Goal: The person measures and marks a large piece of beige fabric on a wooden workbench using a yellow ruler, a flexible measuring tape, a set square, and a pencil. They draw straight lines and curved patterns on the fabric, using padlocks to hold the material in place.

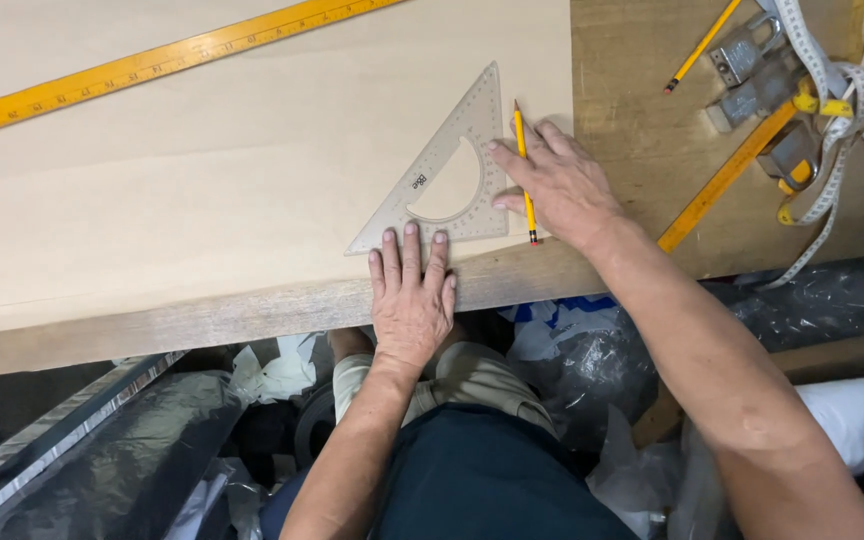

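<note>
Head view, and I'm looking straight down at the set square (pixel 449 180), which I take as my landmark. Nearest to me, at its lower edge, the left hand (pixel 411 300) lies flat, fingers straight and close together, three fingertips pressing the plastic down onto the pale wooden board (pixel 202 170). On the set square's right-hand edge sits the right hand (pixel 557 185), fingers spread loosely, their tips touching the plastic, with a yellow pencil (pixel 524 175) lying between them along that edge; I can't tell whether it is actually pinched.

My read on handling: the set square looks thin, light, stiff and clear, likely to skate on smooth wood, so flat pressure from above near its edges suits it better than any grasp. The pencil is light and rigid, best taken along its shaft.

Count so far: one set square, one board, two hands.

Right of the set square, further off on the darker bench, a second yellow pencil (pixel 702 45), so two pencils. Beside it lie a yellow ruler (pixel 727 175), a white tape measure (pixel 832 110) and grey metal clamps (pixel 752 70), number uncertain. Far up-left of the set square runs a long yellow ruler (pixel 152 65): two rulers.
</note>
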